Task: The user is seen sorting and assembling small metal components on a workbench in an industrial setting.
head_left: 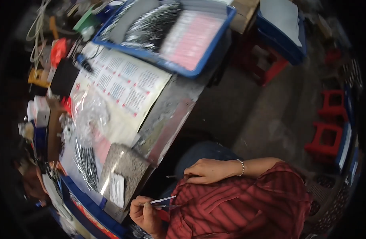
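Observation:
My left hand (145, 215) is at the bench's near corner, closed in a pinch on a thin pale rod (164, 199). A second, darker thin piece points out beside it; I cannot tell whether the two are joined. My right hand (209, 171), with a beaded bracelet, rests curled against the red striped shirt. From its fingers a slim metal tip (171, 176) sticks out to the left; the rest is hidden. Just beyond my left hand lies a speckled stone slab (129, 165) bearing a small white folded piece (117, 190). Beside the slab is a bundle of thin metal rods (85, 163).
A clear plastic bag (89, 113) lies on a printed sheet (151, 85). At the far end stands a blue tray (195, 73) with plastic-wrapped bundles. Boxes and clutter line the bench's left side. Red stools (324, 137) and a blue bin (298, 57) stand to the right.

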A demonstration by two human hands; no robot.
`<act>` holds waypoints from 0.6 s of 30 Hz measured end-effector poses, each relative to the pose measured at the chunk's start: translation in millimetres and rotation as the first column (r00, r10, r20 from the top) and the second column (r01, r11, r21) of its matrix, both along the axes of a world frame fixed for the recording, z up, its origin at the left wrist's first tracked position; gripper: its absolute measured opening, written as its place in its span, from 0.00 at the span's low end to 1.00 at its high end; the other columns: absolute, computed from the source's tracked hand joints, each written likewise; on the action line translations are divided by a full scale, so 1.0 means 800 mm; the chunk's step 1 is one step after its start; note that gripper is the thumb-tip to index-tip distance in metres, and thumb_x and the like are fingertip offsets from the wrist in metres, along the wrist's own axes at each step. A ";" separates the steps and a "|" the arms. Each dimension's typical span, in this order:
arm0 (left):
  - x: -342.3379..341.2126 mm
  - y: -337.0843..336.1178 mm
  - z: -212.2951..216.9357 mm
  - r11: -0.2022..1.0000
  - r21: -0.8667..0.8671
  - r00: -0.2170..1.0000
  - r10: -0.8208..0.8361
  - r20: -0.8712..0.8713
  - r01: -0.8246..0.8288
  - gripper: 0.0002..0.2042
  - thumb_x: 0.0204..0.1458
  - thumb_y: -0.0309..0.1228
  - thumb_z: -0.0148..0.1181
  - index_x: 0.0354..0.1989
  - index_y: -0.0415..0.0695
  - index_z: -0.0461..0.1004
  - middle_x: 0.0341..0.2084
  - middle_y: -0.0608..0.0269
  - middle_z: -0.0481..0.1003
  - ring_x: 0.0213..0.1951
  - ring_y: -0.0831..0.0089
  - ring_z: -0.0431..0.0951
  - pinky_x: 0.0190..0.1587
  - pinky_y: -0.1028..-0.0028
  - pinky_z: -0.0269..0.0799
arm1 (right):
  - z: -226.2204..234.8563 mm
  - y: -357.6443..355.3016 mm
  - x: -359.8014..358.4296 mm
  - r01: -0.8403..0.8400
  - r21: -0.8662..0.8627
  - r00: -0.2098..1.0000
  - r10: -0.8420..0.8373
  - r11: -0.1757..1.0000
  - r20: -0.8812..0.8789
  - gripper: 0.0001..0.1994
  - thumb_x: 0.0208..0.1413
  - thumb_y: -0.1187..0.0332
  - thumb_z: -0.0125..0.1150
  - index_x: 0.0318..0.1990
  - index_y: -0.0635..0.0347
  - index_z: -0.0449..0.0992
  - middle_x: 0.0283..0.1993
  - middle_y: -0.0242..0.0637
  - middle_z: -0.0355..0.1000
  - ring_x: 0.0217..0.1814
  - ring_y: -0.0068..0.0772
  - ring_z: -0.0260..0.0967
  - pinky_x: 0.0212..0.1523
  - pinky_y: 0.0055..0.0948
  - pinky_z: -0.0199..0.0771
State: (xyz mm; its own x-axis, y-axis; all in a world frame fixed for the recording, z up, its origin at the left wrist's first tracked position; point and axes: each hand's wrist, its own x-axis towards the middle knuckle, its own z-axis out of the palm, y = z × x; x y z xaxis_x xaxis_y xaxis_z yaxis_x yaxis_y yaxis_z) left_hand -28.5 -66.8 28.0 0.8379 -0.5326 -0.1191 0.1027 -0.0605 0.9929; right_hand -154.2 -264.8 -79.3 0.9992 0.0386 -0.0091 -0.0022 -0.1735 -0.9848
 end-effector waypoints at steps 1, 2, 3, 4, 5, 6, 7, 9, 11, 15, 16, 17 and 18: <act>-0.001 -0.017 0.001 0.998 0.045 0.999 -0.042 0.032 0.041 0.04 0.57 0.25 0.53 0.34 0.36 0.68 0.23 0.62 0.69 0.19 0.80 0.67 0.22 0.82 0.62 | -0.010 -0.013 -0.009 0.060 0.025 0.998 -0.060 0.998 0.008 0.10 0.59 0.65 0.53 0.39 0.64 0.73 0.34 0.49 0.75 0.38 0.49 0.75 0.39 0.39 0.73; -0.001 -0.035 0.001 0.995 0.071 0.997 -0.068 0.039 0.066 0.04 0.57 0.25 0.53 0.34 0.36 0.68 0.23 0.62 0.69 0.19 0.80 0.67 0.22 0.82 0.62 | -0.019 -0.028 -0.020 0.117 0.050 0.993 -0.118 0.992 0.013 0.10 0.60 0.65 0.53 0.39 0.63 0.73 0.35 0.48 0.75 0.38 0.46 0.75 0.39 0.37 0.73; -0.001 -0.052 0.001 0.990 0.113 0.994 -0.091 0.057 0.084 0.05 0.57 0.26 0.54 0.34 0.37 0.68 0.23 0.62 0.69 0.19 0.80 0.67 0.22 0.82 0.62 | -0.028 -0.045 -0.029 0.191 0.042 0.981 -0.189 0.981 -0.041 0.09 0.59 0.64 0.55 0.38 0.61 0.74 0.32 0.44 0.76 0.34 0.44 0.76 0.36 0.36 0.75; -0.001 -0.069 0.000 0.983 0.156 0.991 -0.113 0.073 0.100 0.06 0.58 0.27 0.54 0.34 0.37 0.68 0.24 0.62 0.69 0.19 0.80 0.67 0.22 0.82 0.61 | -0.045 -0.061 -0.038 0.324 0.027 0.944 -0.322 0.945 -0.069 0.08 0.57 0.65 0.57 0.36 0.59 0.76 0.30 0.40 0.76 0.30 0.40 0.76 0.33 0.34 0.75; -0.002 -0.091 0.002 0.972 0.209 0.988 -0.130 0.089 0.109 0.07 0.58 0.29 0.56 0.34 0.38 0.68 0.24 0.63 0.70 0.20 0.80 0.67 0.24 0.83 0.61 | -0.080 -0.075 -0.048 0.428 0.018 0.895 -0.421 0.904 -0.144 0.08 0.57 0.65 0.58 0.35 0.59 0.77 0.29 0.41 0.77 0.30 0.37 0.77 0.33 0.32 0.75; 0.000 -0.109 0.002 0.972 0.210 0.985 -0.129 0.116 0.102 0.07 0.57 0.29 0.57 0.33 0.37 0.69 0.24 0.63 0.70 0.20 0.80 0.68 0.25 0.83 0.62 | -0.105 -0.092 -0.054 0.549 0.003 0.798 -0.523 0.836 -0.298 0.12 0.53 0.61 0.57 0.35 0.61 0.77 0.29 0.48 0.76 0.32 0.46 0.76 0.34 0.38 0.75; 0.001 -0.130 -0.001 0.972 0.211 0.981 -0.132 0.143 0.100 0.08 0.56 0.28 0.58 0.33 0.36 0.69 0.24 0.62 0.70 0.21 0.79 0.70 0.25 0.83 0.63 | -0.142 -0.109 -0.063 0.591 -0.133 0.707 -0.591 0.795 -0.390 0.12 0.50 0.63 0.58 0.33 0.63 0.78 0.31 0.51 0.76 0.34 0.50 0.76 0.35 0.42 0.76; 0.002 -0.179 -0.007 0.956 0.271 0.939 -0.189 0.288 0.110 0.10 0.58 0.33 0.57 0.33 0.37 0.68 0.24 0.64 0.69 0.22 0.79 0.69 0.29 0.82 0.63 | -0.241 -0.122 -0.091 0.500 -0.469 0.572 -0.684 0.728 -0.452 0.10 0.45 0.68 0.57 0.28 0.68 0.78 0.31 0.55 0.75 0.37 0.58 0.74 0.40 0.50 0.76; 0.006 -0.219 -0.015 0.935 0.325 0.928 -0.240 0.285 0.142 0.12 0.58 0.35 0.56 0.33 0.37 0.68 0.25 0.63 0.69 0.24 0.79 0.68 0.29 0.81 0.63 | -0.332 -0.113 -0.128 0.530 -0.483 0.420 -0.711 0.697 -0.565 0.09 0.44 0.71 0.56 0.28 0.69 0.78 0.34 0.58 0.75 0.42 0.60 0.73 0.44 0.49 0.75; 0.028 -0.249 -0.049 0.920 0.364 0.938 -0.244 0.246 0.144 0.10 0.58 0.35 0.53 0.36 0.39 0.67 0.31 0.62 0.68 0.34 0.76 0.66 0.39 0.78 0.62 | -0.431 -0.067 -0.165 0.563 -0.434 0.293 -0.661 0.704 -0.691 0.09 0.45 0.72 0.56 0.31 0.69 0.78 0.37 0.59 0.74 0.44 0.59 0.72 0.46 0.50 0.74; 0.022 -0.261 -0.054 0.906 0.402 0.949 -0.231 0.215 0.130 0.10 0.59 0.35 0.53 0.36 0.39 0.67 0.30 0.63 0.67 0.34 0.76 0.66 0.40 0.78 0.62 | -0.440 -0.058 -0.166 0.556 -0.364 0.277 -0.580 0.747 -0.766 0.10 0.47 0.73 0.57 0.35 0.73 0.77 0.40 0.62 0.73 0.45 0.58 0.72 0.47 0.48 0.74; 0.015 -0.272 -0.059 0.892 0.438 0.959 -0.213 0.187 0.113 0.10 0.59 0.34 0.53 0.36 0.40 0.66 0.30 0.64 0.66 0.33 0.76 0.66 0.40 0.78 0.62 | -0.443 -0.053 -0.165 0.549 -0.290 0.262 -0.492 0.783 -0.830 0.13 0.49 0.73 0.57 0.38 0.76 0.75 0.42 0.64 0.72 0.47 0.58 0.73 0.47 0.46 0.75; 0.020 -0.276 -0.071 0.859 0.506 0.841 -0.330 0.428 0.080 0.09 0.59 0.35 0.53 0.35 0.42 0.65 0.29 0.65 0.65 0.30 0.78 0.66 0.34 0.79 0.63 | -0.446 -0.050 -0.161 0.555 -0.275 0.261 -0.478 0.785 -0.839 0.13 0.49 0.73 0.57 0.38 0.76 0.75 0.42 0.64 0.72 0.47 0.58 0.73 0.47 0.46 0.75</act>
State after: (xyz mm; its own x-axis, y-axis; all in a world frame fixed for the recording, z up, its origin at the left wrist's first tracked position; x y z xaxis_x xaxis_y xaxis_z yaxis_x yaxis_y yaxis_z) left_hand -12.2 -287.4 -28.7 0.7261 -0.6876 -0.0006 -0.4491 -0.4750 0.7568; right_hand -282.7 -304.4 -436.0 0.2749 -0.4438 -0.8529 -0.8746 0.2530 -0.4136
